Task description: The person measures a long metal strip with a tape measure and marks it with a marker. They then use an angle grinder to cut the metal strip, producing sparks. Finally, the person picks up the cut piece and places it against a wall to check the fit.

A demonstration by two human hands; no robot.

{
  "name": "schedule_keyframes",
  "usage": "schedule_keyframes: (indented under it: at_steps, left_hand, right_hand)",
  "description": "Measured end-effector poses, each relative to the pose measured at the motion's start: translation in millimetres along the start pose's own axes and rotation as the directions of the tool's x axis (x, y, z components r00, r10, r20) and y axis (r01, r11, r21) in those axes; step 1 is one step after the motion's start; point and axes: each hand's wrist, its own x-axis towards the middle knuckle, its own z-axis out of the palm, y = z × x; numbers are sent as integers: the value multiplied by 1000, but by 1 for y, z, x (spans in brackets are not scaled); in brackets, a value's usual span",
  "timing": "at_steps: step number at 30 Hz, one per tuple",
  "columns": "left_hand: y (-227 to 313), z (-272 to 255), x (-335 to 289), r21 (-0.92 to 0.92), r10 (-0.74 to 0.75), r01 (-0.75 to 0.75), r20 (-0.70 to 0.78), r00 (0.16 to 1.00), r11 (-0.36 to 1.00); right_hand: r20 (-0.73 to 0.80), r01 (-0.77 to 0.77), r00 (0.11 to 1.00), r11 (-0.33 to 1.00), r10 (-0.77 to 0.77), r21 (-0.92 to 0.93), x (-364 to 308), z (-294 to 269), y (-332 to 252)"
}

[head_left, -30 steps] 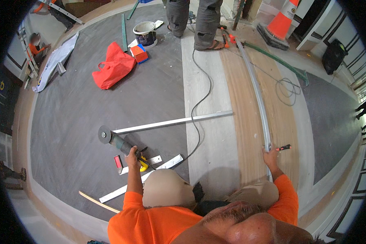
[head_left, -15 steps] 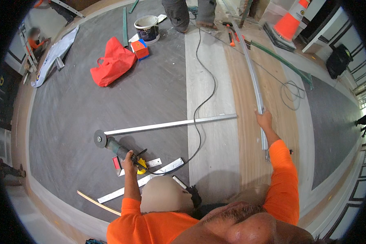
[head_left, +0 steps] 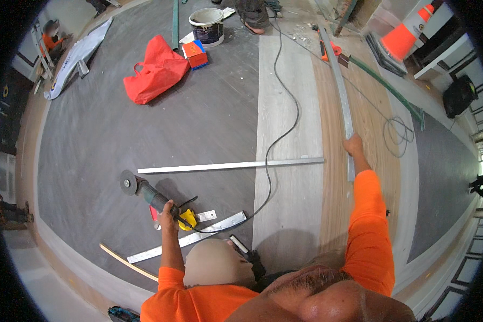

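My left hand (head_left: 168, 216) is closed round the body of a dark green angle grinder (head_left: 154, 198). Its cutting disc (head_left: 128, 182) is just beside the left end of a long thin metal bar (head_left: 225, 166) lying across the floor. My right hand (head_left: 353, 145), arm stretched out, grips a second long metal bar (head_left: 339, 86) near its closer end; this one points away from me over wood-look planks. Under the grinder, a yellow tape measure (head_left: 187, 219) and a metal square (head_left: 205, 216) lie close to my left hand. A wider metal strip (head_left: 185, 241) lies before my knee.
A black power cord (head_left: 297, 110) winds over the floor and across the lying bar. Farther off are a red bag (head_left: 155, 72), an orange box (head_left: 195, 55), a bucket (head_left: 207, 32), another person's leg (head_left: 254, 15), a green strip (head_left: 386, 86) and a traffic cone (head_left: 405, 37).
My right hand has moved away from me, and the closer end of its bar is farther off. The grinder's disc sits slightly farther from the lying bar's end. The other person's legs have shifted.
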Motion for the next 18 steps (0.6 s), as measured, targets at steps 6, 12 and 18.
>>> schedule_keyframes:
  at_steps: [6,12,18]
  left_hand:
    - [-1,-7,3,26,25,-26,44,999,999]
    - [8,-14,5,50,6,-9,57,998,999]
    - [3,2,0,4,-28,28,21,999,1000]
  right_hand:
    - [-16,-78,997,996,78,34,2,32,9]
    - [-374,32,927,993,14,118,67,-51,-89]
    - [-397,305,883,948,-248,86,50,-91,-109]
